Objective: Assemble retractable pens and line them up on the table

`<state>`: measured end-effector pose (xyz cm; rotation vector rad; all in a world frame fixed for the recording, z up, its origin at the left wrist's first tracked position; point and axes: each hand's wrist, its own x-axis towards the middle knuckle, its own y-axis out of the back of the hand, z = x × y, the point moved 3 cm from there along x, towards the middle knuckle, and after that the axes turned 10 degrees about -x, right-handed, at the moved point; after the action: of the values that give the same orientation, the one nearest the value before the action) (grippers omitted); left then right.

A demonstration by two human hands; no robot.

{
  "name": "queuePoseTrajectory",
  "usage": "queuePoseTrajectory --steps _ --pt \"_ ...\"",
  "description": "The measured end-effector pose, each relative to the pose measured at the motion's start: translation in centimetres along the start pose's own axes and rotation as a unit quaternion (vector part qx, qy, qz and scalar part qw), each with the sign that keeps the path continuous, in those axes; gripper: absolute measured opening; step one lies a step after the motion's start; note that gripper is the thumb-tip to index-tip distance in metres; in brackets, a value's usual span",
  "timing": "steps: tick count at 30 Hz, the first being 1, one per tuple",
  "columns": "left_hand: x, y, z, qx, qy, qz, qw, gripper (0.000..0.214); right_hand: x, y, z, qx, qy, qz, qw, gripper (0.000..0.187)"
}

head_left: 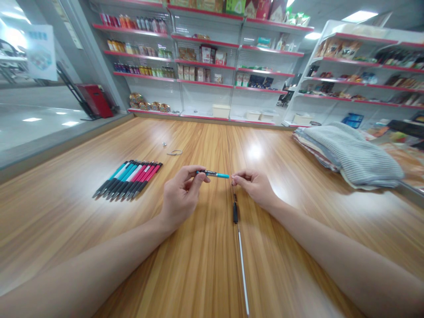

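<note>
My left hand (181,194) is closed round a teal pen barrel (213,174), holding it level above the wooden table (99,229). My right hand (255,186) pinches something tiny right at the barrel's open end; I cannot make out what. Below the hands a black pen grip piece (235,212) and a thin white refill (243,265) lie on the table in a line. A row of several assembled pens (129,179), teal and pink with black tips, lies to the left.
A small spring or ring (164,144) and a bent wire loop (175,153) lie further back. Folded cloths (351,154) are stacked at the right. Store shelves (205,62) with goods line the back, and a red box (95,100) stands on the floor.
</note>
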<state>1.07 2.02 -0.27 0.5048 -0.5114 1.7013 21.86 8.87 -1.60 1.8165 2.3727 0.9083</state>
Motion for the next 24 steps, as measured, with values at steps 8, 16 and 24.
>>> queuePoseTrajectory --steps 8,16,24 --pt "0.01 -0.32 -0.08 -0.007 0.047 -0.031 0.998 0.023 -0.34 0.57 -0.18 -0.136 0.011 0.043 0.99 0.017" --pt "-0.04 -0.32 -0.14 -0.004 0.061 -0.043 0.997 0.022 -0.49 0.26 -0.12 -0.187 0.028 0.021 0.982 0.016" --pt "-0.08 -0.32 -0.11 -0.006 0.064 -0.047 0.997 0.024 -0.69 0.14 -0.41 -0.143 0.024 -0.031 0.989 0.019"
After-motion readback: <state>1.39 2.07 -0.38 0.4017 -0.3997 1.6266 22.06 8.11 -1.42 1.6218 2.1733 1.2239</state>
